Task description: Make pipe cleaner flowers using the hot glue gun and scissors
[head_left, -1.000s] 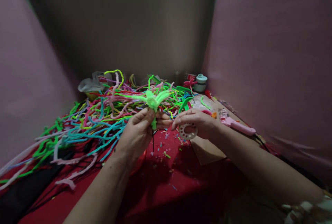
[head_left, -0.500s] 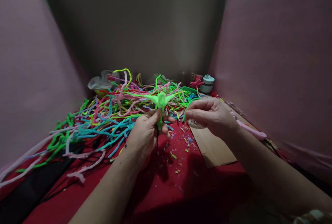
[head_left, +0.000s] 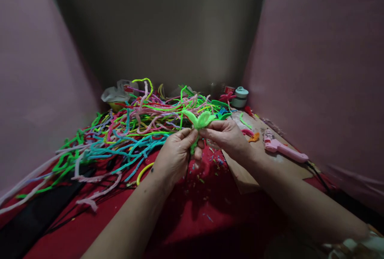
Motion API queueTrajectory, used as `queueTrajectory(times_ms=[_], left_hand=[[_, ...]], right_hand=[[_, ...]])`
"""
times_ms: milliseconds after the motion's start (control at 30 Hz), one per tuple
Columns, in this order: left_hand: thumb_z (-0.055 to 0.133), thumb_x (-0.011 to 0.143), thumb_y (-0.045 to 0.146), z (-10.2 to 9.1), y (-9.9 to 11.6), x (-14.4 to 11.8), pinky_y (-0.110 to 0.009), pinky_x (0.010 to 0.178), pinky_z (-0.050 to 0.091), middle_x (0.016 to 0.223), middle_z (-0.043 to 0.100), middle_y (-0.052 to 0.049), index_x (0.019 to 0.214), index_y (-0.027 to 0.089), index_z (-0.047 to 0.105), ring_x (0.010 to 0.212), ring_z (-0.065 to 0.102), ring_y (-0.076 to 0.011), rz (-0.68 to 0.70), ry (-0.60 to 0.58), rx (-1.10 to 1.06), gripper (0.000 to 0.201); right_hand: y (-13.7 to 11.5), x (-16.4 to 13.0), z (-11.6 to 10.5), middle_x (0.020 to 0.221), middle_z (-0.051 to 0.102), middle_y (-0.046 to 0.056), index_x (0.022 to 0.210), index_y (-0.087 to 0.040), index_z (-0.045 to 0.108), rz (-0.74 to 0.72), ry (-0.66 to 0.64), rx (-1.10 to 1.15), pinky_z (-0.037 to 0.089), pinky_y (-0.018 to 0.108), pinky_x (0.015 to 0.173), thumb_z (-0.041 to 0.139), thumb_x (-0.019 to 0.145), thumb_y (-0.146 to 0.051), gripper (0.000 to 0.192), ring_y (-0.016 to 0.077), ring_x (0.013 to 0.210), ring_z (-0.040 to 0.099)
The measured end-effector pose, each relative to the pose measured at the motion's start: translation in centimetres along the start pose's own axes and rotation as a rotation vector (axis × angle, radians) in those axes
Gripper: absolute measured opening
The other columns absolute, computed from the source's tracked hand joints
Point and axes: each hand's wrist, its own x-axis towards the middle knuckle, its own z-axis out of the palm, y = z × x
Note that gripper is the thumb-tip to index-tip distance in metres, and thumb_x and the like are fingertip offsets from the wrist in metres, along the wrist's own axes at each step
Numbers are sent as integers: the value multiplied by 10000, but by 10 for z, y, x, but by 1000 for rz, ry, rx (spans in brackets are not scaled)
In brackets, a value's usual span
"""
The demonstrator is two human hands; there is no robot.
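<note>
A bright green pipe-cleaner flower (head_left: 200, 120) with spread petals stands upright between my hands, its fuzzy stem pointing down. My left hand (head_left: 177, 149) is closed on the stem just below the petals, with the stem's lower end showing by the fingers. My right hand (head_left: 226, 137) pinches at the base of the petals on the right side, its fingertips meeting those of the left. What exactly the right fingertips press on is partly hidden. Behind the flower lies a large heap of coloured pipe cleaners (head_left: 150, 115).
A pink hot-glue gun (head_left: 285, 150) with a black cord lies on cardboard (head_left: 240, 175) at the right. A pale blue jar (head_left: 240, 97) stands at the back, a plastic bag (head_left: 112, 95) back left. Fuzz scraps dot the red cloth (head_left: 180, 215); a black object (head_left: 39, 215) lies front left.
My right hand has moved left to the flower and now touches its base. The left hand and flower have shifted slightly right and down, and the petals now look turned or tilted.
</note>
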Motion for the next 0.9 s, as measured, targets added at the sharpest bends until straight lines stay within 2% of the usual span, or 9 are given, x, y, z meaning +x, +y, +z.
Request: queueTrajectory(times_ms=[200,300,467,667,733,900], left_hand=[[666,739,277,-2,-2,1,-172,280,408,559,543,28,787,128,566,336,446,-58,-2,-45,7,186],[670,732,279,-3,-4,2,-169,286,411,569,547,28,750,137,550,340,454,-56,17,-55,20,187],[694,705,291,-2,-5,1,-161,278,371,611,559,24,717,142,537,346,454,-49,63,5,98,217],[651,750,306,-2,-4,-1,-134,319,255,583,524,25,718,140,541,349,356,-13,61,25,127,201],[639,750,267,-2,-2,-2,-133,338,236,549,489,34,702,138,531,353,330,-8,38,4,82,175],[628,707,196,-3,5,-2,-141,344,198,510,439,40,651,136,510,344,289,-4,-38,-53,9,144]], right_hand=[[6,-4,6,522,462,-37,598,-136,626,34,29,64,253,237,482,687,691,-453,336,69,497,332],[7,-6,9,531,489,-32,588,-140,603,24,46,67,253,233,472,666,719,-439,333,64,486,337],[5,-7,15,516,486,-44,629,-147,599,69,76,149,233,225,444,677,703,-444,316,54,457,329],[4,-8,15,418,414,-54,498,-137,555,134,20,252,149,229,402,698,659,-495,418,36,391,268],[5,-9,15,438,444,-44,510,-129,588,118,8,275,174,223,407,711,656,-477,397,37,403,291],[9,-9,13,577,579,-21,614,-161,679,112,-35,391,339,213,479,757,631,-387,239,63,501,430]])
